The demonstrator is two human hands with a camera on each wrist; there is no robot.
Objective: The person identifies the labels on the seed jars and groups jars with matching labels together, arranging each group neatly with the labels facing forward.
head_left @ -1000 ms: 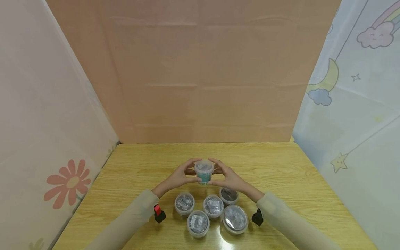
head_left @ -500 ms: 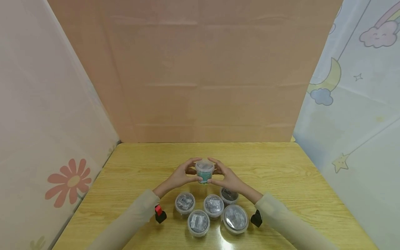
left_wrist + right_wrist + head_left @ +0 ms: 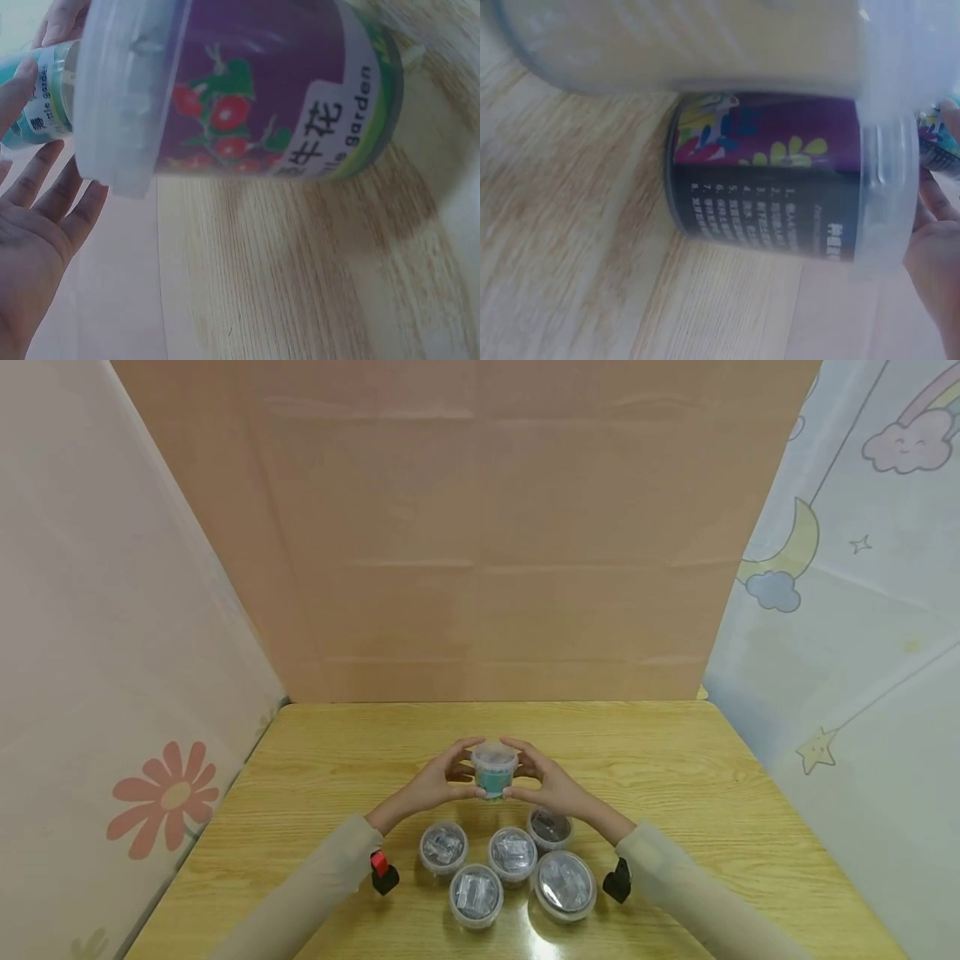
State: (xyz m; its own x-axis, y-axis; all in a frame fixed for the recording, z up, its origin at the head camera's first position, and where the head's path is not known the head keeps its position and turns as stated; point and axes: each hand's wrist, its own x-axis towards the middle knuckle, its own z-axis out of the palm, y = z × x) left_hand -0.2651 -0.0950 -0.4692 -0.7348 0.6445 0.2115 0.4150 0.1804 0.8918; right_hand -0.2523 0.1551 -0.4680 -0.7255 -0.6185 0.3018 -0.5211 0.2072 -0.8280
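On my feed, I see the small round translucent plastic tub with teal label [image 3: 494, 777] between the left hand [image 3: 437, 782] and the right hand [image 3: 552, 787], which both grasp its sides.

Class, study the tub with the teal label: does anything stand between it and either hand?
Nothing visible does. The left hand and right hand hold the teal-labelled tub directly from opposite sides. The five other tubs stand nearer the person, on the table.
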